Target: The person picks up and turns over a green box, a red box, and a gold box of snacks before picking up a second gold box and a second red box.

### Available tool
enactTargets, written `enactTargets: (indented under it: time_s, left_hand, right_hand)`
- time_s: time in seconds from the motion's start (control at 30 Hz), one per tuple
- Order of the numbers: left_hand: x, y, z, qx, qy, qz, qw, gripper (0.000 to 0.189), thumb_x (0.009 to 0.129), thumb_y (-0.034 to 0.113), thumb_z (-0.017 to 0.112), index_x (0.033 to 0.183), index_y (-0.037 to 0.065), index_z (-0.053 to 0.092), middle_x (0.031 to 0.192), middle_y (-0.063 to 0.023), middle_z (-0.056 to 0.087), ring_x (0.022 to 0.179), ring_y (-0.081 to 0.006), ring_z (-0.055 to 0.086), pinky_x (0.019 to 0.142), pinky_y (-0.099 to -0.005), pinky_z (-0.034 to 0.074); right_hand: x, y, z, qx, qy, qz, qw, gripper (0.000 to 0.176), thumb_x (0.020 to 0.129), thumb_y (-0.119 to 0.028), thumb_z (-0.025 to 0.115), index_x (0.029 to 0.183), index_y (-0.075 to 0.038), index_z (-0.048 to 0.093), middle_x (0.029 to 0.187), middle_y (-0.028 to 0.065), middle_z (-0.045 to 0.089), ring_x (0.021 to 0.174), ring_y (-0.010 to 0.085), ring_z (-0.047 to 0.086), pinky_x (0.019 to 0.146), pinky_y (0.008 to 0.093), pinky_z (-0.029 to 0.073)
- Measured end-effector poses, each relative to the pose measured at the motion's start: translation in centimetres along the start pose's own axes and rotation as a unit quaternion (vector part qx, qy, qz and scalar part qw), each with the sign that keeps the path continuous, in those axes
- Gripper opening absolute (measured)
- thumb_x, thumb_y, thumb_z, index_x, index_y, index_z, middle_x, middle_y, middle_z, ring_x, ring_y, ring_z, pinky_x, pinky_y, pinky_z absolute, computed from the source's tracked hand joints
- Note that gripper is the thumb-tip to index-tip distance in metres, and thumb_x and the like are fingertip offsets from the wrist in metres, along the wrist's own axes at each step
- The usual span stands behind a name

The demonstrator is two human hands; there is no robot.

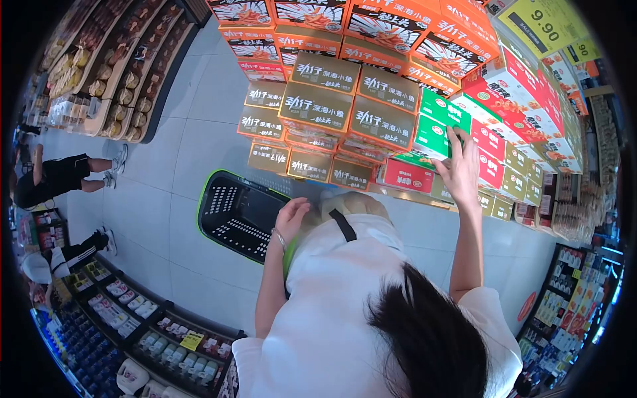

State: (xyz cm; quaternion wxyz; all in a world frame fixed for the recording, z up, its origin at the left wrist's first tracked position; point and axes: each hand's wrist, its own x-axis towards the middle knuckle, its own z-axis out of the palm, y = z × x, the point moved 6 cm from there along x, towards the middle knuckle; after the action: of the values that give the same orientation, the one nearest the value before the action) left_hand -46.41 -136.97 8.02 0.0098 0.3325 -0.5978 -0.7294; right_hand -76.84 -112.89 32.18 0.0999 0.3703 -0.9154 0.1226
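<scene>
My right hand (460, 166) reaches to the stack, its fingers and thumb spanning the end of a green box (434, 136) with white print. The green box rests among other boxes, with red boxes (408, 176) below and to its right. Several brown-gold boxes (315, 106) are piled just left of it. My left hand (290, 219) is held low in front of me, fingers loosely bent and apart, with nothing visible in it. A bracelet circles that wrist. Beside the left hand is a black shopping basket (242, 212) with a bright green rim; its perforated inside shows.
Orange boxes (388, 23) rise high at the back, near a yellow price sign (544, 26). Shelves (119, 79) of packaged food stand at the far left, and a low shelf (166, 331) curves along the lower left. Two people (66, 176) are in the aisle at left.
</scene>
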Motion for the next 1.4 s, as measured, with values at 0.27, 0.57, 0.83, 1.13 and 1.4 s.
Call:
enactTargets:
  time_s: [0.27, 0.57, 0.83, 1.13, 1.4]
  left_hand:
    - [0.7, -1.0, 0.2, 0.04, -0.003, 0.029, 0.999, 0.029, 0.097, 0.016, 0.062, 0.121, -0.001, 0.06, 0.103, -0.0073, 0.069, 0.096, -0.0113, 0.064, 0.085, -0.0254, 0.05]
    - [1.2, -1.3, 0.3, 0.066, -0.017, 0.011, 0.998, 0.03, 0.098, 0.011, 0.06, 0.124, -0.001, 0.058, 0.11, -0.0077, 0.068, 0.101, -0.0127, 0.062, 0.091, -0.0267, 0.049]
    - [0.3, -0.1, 1.2, 0.098, -0.05, 0.024, 0.994, 0.038, 0.093, 0.018, 0.067, 0.125, 0.001, 0.059, 0.107, -0.0083, 0.069, 0.1, -0.0141, 0.064, 0.09, -0.0298, 0.051]
    - [0.6, -4.0, 1.0, 0.027, -0.044, 0.012, 0.999, 0.041, 0.09, 0.016, 0.067, 0.126, -0.001, 0.058, 0.106, -0.0081, 0.069, 0.1, -0.0146, 0.063, 0.089, -0.0307, 0.051]
    - [1.8, -8.1, 0.3, 0.042, -0.015, -0.027, 0.999, 0.032, 0.092, 0.013, 0.062, 0.12, -0.002, 0.061, 0.098, -0.0072, 0.071, 0.095, -0.0137, 0.066, 0.088, -0.0292, 0.05]
  right_hand:
    - [-1.0, -1.1, 0.0, -0.01, 0.051, -0.005, 0.999, 0.083, 0.07, -0.014, 0.084, 0.142, -0.006, 0.044, 0.138, 0.0174, 0.045, 0.128, 0.0367, 0.045, 0.107, 0.0464, 0.039]
    - [-6.3, -7.7, 5.5, 0.095, 0.066, -0.16, 0.98, 0.063, 0.077, -0.015, 0.076, 0.134, -0.003, 0.051, 0.137, 0.016, 0.048, 0.129, 0.0364, 0.047, 0.109, 0.051, 0.039]
    - [-6.8, -7.0, 9.4, 0.102, -0.012, -0.074, 0.992, 0.068, 0.081, -0.013, 0.074, 0.14, -0.001, 0.042, 0.142, 0.0192, 0.043, 0.134, 0.0385, 0.04, 0.111, 0.0488, 0.035]
    - [-7.4, -6.4, 13.5, 0.067, -0.013, -0.074, 0.995, 0.071, 0.079, -0.013, 0.074, 0.142, -0.003, 0.043, 0.142, 0.0175, 0.044, 0.132, 0.0374, 0.042, 0.108, 0.049, 0.034]
    - [-8.4, -5.2, 16.1, -0.002, 0.061, -0.061, 0.996, 0.071, 0.076, -0.02, 0.074, 0.14, -0.006, 0.047, 0.139, 0.0153, 0.047, 0.129, 0.0365, 0.044, 0.106, 0.0499, 0.035]
